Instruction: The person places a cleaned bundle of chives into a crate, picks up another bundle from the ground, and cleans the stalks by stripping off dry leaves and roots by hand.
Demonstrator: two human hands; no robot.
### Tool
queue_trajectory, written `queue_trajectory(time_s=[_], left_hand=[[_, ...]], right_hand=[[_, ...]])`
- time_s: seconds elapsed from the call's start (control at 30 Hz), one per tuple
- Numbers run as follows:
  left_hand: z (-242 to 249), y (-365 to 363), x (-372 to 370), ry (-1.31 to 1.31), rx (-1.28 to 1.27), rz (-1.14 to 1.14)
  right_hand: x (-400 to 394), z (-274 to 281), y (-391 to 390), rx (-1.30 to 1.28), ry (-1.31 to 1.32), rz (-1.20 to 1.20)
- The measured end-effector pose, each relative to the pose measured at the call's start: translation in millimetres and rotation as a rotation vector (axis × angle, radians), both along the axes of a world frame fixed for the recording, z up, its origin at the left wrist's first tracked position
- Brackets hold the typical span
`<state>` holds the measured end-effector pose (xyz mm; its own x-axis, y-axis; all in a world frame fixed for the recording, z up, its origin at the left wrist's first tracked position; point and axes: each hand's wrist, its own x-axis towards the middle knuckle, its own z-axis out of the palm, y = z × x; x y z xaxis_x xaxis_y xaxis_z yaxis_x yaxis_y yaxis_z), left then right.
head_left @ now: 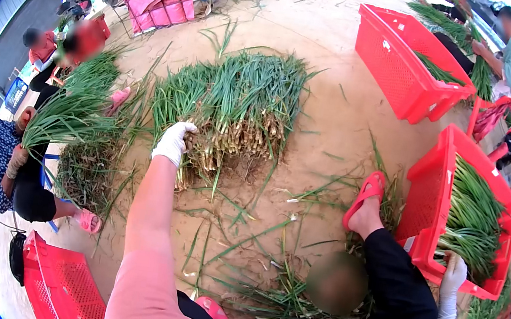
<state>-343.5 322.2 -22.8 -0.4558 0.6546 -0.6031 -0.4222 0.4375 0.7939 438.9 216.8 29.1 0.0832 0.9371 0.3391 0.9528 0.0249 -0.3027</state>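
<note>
Beside right hand (453, 279), fingers bent, 1 red crate (424, 201) of green onions (473, 204); left hand (172, 143) curled; grips unclear.

The heap of greens (238, 96) lies on the floor (327, 127), left of a crate (426, 179) with stalks (471, 210) inside

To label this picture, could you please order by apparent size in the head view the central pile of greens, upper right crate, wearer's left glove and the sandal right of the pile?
1. Pile of greens
2. Upper right crate
3. Left glove and sandal: look too alike to rank
</note>
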Motion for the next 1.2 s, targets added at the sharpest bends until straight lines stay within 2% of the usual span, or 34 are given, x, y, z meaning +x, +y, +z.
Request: queue_trajectory(time_s=[0.1, 0.13, 0.27, 0.33, 0.37, 0.4, 0.47, 0.5, 0.53, 0.57, 0.6, 0.63, 0.67, 0.73, 0.8, 0.87, 0.9, 0.93, 1.0, 1.03, 1.07, 1.13, 1.2], left_hand=[[24, -26, -8, 0.045, -0.024, 0.135], [28, -40, -14, 0.05, 0.009, 0.1], [49, -85, -15, -0.159, 0.018, 0.076], [58, -105, -2, -0.277, 0.087, 0.044], [53, -111, -3, -0.374, 0.114, -0.001], [60, -119, 16, -0.354, 0.186, 0.065], [61, -124, 35, -0.44, 0.151, 0.118], [61, -126, 45, -0.42, 0.135, 0.134], [51, -126, 46, -0.423, 0.145, 0.15], [41, -126, 47, -0.427, 0.147, 0.18], [33, -125, 47, -0.431, 0.155, 0.208], [27, -124, 45, -0.414, 0.133, 0.19], [22, -126, 41, -0.477, 0.148, 0.157], [17, -128, 41, -0.486, 0.113, 0.161], [24, -131, 50, -0.333, 0.039, 0.172], [6, -130, 45, -0.335, 0.085, 0.201], [42, -144, 64, -0.195, -0.038, 0.077], [35, -143, 63, -0.284, -0.03, 0.064], [-7, -137, 40, -0.364, 0.088, 0.093], [-23, -135, 35, -0.367, 0.087, 0.097], [-35, -132, 32, -0.328, 0.107, 0.048], [-39, -133, 32, -0.291, 0.125, -0.002], [-34, -133, 32, 0.028, 0.058, 0.031]], right_hand=[[3, 0, 0, -0.026, 0.039, 0.005], [6, -2, -1, -0.032, 0.046, 0.013], [-7, 14, 10, -0.18, 0.225, -0.011], [-61, 46, 20, 0.077, -0.01, 0.258], [-112, 81, 13, 0.034, 0.036, 0.299], [-146, 86, 18, 0.169, 0.067, 0.54], [-214, 86, 20, -0.122, 0.275, 0.748], [-250, 79, 20, -0.347, 0.338, 0.788], [-283, 52, 28, -0.29, 0.338, 0.881], [-322, 39, 32, -0.477, 0.393, 0.901], [-361, 16, 38, -0.736, 0.495, 0.836], [-399, -3, 34, -0.712, 0.577, 0.788], [-433, -15, 32, -0.887, 0.747, 0.781], [-501, -55, 23, -1.269, 1.211, 0.611], [-553, -66, 2, -1.329, 1.548, 0.457], [-584, -75, -3, -1.32, 1.598, 0.578], [-611, -108, -1, -1.194, 1.521, 0.653], [-616, -106, -1, -1.062, 1.323, 0.85], [-629, -104, 12, -0.812, 0.319, 0.971], [-606, -65, 3, -0.784, 0.222, 0.902], [-604, -53, 2, -0.785, 0.22, 0.901], [-599, -36, -3, -0.75, -0.029, 0.987], [-584, -31, -16, -0.675, -0.064, 1.01]])
